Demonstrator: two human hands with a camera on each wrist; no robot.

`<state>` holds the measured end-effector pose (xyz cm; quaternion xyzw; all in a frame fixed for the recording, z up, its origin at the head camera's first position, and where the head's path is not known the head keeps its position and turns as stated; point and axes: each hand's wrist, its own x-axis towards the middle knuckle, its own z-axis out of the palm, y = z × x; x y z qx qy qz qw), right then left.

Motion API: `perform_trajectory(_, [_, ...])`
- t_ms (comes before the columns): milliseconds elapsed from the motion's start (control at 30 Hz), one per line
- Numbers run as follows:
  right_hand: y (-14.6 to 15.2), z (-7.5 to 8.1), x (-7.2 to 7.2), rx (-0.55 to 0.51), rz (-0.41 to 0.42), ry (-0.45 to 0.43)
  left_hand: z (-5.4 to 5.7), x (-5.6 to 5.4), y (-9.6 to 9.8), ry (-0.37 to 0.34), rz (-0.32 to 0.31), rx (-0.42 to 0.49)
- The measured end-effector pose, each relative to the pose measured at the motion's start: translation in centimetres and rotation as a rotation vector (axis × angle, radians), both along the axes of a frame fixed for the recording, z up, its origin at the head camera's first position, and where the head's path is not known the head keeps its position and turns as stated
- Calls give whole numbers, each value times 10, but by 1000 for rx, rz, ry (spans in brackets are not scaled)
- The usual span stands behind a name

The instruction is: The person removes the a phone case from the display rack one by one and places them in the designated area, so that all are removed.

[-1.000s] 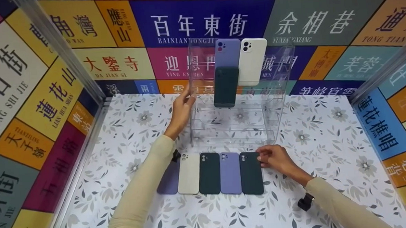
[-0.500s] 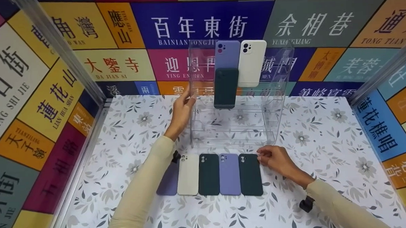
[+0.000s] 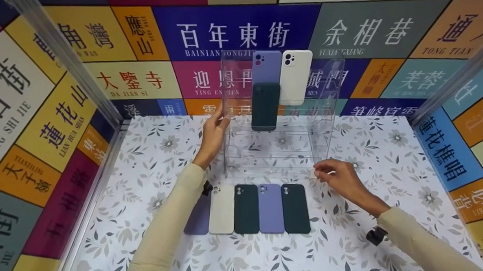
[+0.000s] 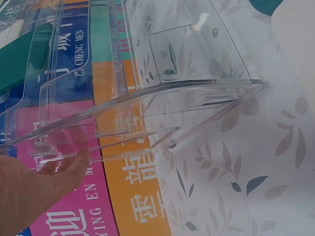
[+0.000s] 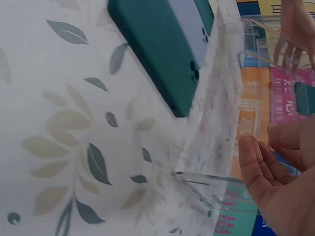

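Observation:
A clear stepped display stand (image 3: 326, 121) stands upright on the table. My left hand (image 3: 215, 134) grips its left side panel, fingers behind the edge in the left wrist view. Near the stand's front right corner is my right hand (image 3: 341, 180), loosely bent and holding nothing; contact with the stand is unclear. Upper tiers bear a purple phone case (image 3: 266, 68), a white phone case (image 3: 298, 78) and, lower, a dark green phone case (image 3: 265, 110). In front lies a row of several cases, from a partly hidden purple one (image 3: 198, 219) to a dark green one (image 3: 296, 208).
White leaf-patterned cloth (image 3: 389, 165) covers the table. A wall of coloured sign panels (image 3: 237, 29) rises behind the stand, and more panels stand at both sides. Metal posts (image 3: 75, 57) mark the corners.
My right hand has moved away from the rightmost dark green case, up and to the right, toward the stand's front right corner. The left hand stays on the stand.

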<state>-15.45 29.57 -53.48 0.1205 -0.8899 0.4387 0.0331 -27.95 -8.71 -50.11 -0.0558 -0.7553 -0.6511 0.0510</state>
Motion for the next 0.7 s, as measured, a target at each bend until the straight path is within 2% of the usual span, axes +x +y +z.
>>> perform_trajectory(233, [11, 21, -10, -48, -52, 45, 2, 1, 1, -16, 5, 5])
perform_trajectory(400, [19, 35, -16, -83, -71, 90, 1, 2, 1, 3, -5, -12])
perform_trajectory(700, [28, 60, -30, -27, -115, 130, 0, 1, 0, 8, -27, -10])
